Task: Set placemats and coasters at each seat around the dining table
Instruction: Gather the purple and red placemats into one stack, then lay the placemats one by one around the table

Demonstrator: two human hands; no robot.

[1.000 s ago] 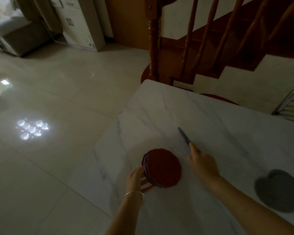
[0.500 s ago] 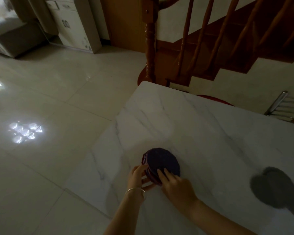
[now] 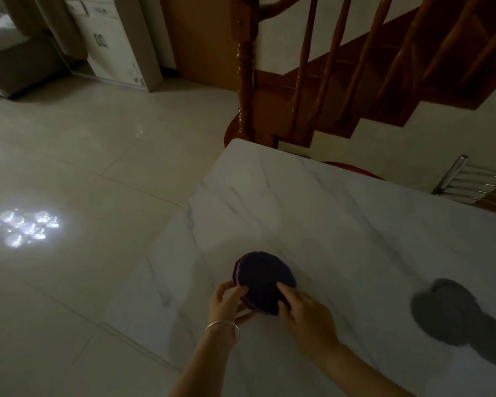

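Observation:
A stack of round coasters [image 3: 262, 277], dark purple on top with reddish edges below, is held just above the white marble dining table [image 3: 341, 224] near its left edge. My left hand [image 3: 225, 303], with a bracelet on the wrist, grips the stack's left and lower side. My right hand [image 3: 304, 312] has its fingers on the stack's right edge and top coaster. To the right, several grey round mats [image 3: 455, 313] lie overlapping on the table.
A wooden stair post and railing [image 3: 245, 67] rise just beyond the table's far corner. A metal chair back [image 3: 467, 179] shows at the far right edge. Glossy tiled floor [image 3: 83, 196] lies left of the table, with a cabinet [image 3: 115, 44] far back.
My right hand held a purple coaster out over the table, then brought it back onto the red-topped stack. Both hands now hold the stack, purple on top.

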